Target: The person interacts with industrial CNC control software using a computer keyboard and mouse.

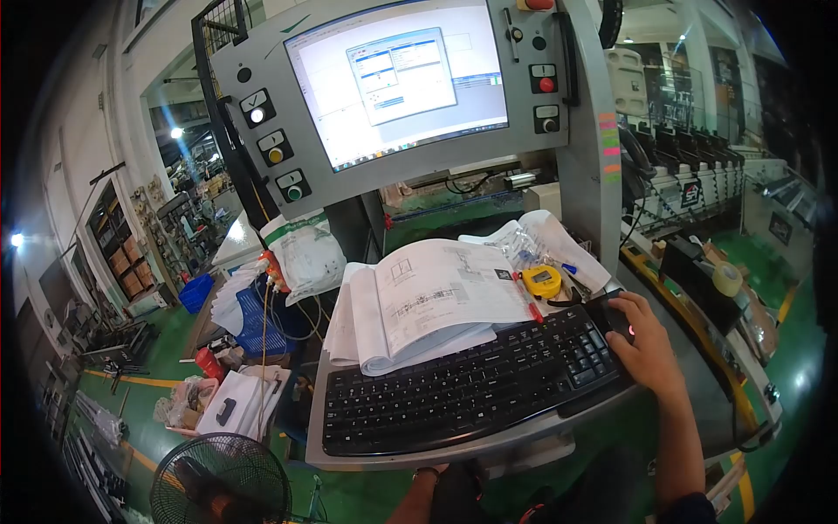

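My right hand (646, 345) curves around a dark computer mouse (630, 330) with a small red glow, at the right end of the black keyboard (454, 393). The palm covers most of the mouse. My left hand (434, 472) is low in the view, under the front edge of the keyboard shelf, with a band at the wrist; its fingers are hidden. Behind the keyboard, a thick booklet of technical drawings (445, 293) lies open, its front pages curling over the keys. A lit monitor (401, 87) above shows a dialog window.
A yellow tape measure (541, 281) and a red pen (532, 301) lie right of the booklet. Buttons flank the screen on the grey control panel (419, 162). A white plastic bag (305, 258) sits left of the booklet. A black fan (220, 480) stands at lower left.
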Available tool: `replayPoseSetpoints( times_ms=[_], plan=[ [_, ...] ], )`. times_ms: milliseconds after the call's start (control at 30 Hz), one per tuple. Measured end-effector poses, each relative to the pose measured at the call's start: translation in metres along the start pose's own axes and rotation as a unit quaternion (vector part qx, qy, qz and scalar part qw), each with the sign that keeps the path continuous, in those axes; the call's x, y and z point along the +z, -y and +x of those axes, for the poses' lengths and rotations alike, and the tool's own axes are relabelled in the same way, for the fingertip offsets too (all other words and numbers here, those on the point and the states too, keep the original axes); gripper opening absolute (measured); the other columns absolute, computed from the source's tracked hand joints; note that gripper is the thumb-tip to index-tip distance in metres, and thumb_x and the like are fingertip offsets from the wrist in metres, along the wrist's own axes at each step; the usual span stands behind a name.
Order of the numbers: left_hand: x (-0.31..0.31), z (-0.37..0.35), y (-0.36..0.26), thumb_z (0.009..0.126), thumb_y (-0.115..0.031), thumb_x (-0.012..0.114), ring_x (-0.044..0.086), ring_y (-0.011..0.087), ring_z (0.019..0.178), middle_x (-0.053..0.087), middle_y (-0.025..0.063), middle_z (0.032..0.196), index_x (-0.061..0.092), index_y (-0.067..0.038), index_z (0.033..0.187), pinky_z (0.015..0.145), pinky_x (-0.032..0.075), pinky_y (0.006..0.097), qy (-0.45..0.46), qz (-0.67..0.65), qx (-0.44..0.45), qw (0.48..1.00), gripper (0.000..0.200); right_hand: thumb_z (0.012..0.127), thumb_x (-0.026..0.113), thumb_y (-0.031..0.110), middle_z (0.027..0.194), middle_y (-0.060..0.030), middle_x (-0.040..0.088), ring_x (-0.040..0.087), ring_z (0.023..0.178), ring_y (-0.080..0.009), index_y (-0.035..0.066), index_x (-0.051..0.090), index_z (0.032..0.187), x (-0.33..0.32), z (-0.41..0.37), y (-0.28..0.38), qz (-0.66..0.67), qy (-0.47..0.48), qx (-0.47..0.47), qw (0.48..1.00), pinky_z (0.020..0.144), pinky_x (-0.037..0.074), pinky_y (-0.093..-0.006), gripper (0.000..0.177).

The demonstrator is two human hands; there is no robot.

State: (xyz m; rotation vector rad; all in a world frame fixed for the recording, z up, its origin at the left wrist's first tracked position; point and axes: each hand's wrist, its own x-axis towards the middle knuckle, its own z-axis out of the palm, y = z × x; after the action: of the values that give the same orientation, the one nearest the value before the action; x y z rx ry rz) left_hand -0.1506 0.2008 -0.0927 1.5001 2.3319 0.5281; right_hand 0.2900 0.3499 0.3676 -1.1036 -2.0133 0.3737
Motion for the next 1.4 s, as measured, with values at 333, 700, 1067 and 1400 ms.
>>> replayPoseSetpoints(
  times_ms=[333,700,1067,1400],
  plan=[
    [0.000,-0.001,0.000,0.115,-0.064,0.045,0.040,0.0414,0.168,0.043,0.0172,0.183,0.055,-0.023,0.172,0.140,0.030,0.0594,0.001,0.004,-0.002,1.000,0.071,0.095,0.074,0.013,0.155,-0.0202,0.065,0.066,0.139,-0.0444,0.002,0.067,0.146,-0.003,-0.003,0.007,0.047,-0.051,0.002,0.998,0.113,0.054,-0.0505,0.054],
    [-0.001,0.000,-0.001,0.115,-0.065,0.045,0.040,0.0415,0.168,0.042,0.0171,0.184,0.054,-0.023,0.172,0.140,0.030,0.0594,-0.001,0.006,-0.002,1.000,0.072,0.091,0.075,0.014,0.154,-0.0201,0.066,0.067,0.136,-0.0451,0.003,0.067,0.145,0.001,-0.003,-0.003,-0.007,-0.047,-0.020,0.999,0.110,0.056,-0.0501,0.055],
    [-0.001,0.001,-0.003,0.115,-0.065,0.045,0.039,0.0416,0.169,0.042,0.0170,0.184,0.054,-0.023,0.172,0.140,0.029,0.0594,-0.006,0.007,-0.002,1.000,0.072,0.096,0.075,0.016,0.160,-0.0191,0.062,0.066,0.139,-0.0438,0.004,0.065,0.149,0.001,-0.001,0.003,0.006,-0.024,0.001,1.000,0.108,0.056,-0.0488,0.055],
    [-0.002,0.002,-0.004,0.114,-0.066,0.044,0.038,0.0417,0.169,0.041,0.0169,0.185,0.054,-0.022,0.172,0.140,0.029,0.0594,-0.012,0.007,0.002,1.000,0.073,0.097,0.074,0.016,0.160,-0.0201,0.061,0.064,0.140,-0.0445,0.004,0.065,0.149,0.001,-0.001,0.000,0.008,-0.019,-0.004,1.000,0.111,0.055,-0.0491,0.054]
  ],
)
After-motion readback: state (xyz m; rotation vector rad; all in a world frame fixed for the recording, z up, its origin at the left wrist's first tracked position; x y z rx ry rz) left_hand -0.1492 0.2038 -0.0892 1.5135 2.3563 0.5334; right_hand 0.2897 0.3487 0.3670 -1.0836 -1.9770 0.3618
